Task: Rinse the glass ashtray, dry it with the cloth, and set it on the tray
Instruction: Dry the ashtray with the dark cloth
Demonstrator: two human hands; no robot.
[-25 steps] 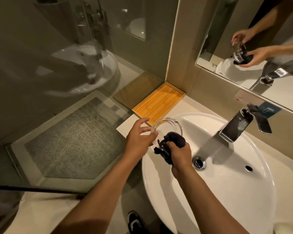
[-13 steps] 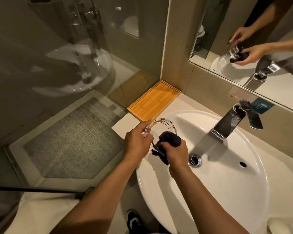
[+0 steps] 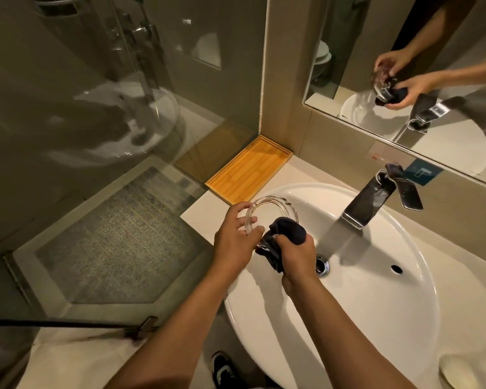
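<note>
Hands: left hand closed around the rim of the ashtray; right hand fisted on the cloth, pressing it into the bowl.
Ashtray: held above the left edge of the sink, clear of it.
Progress: tap shows no water; rinsing judged finished, drying in hand, placing not yet done.
Orientation: tipped on edge, open face toward the person; round, no long axis.
Tray: bare, just beyond the ashtray, in the corner.
</note>
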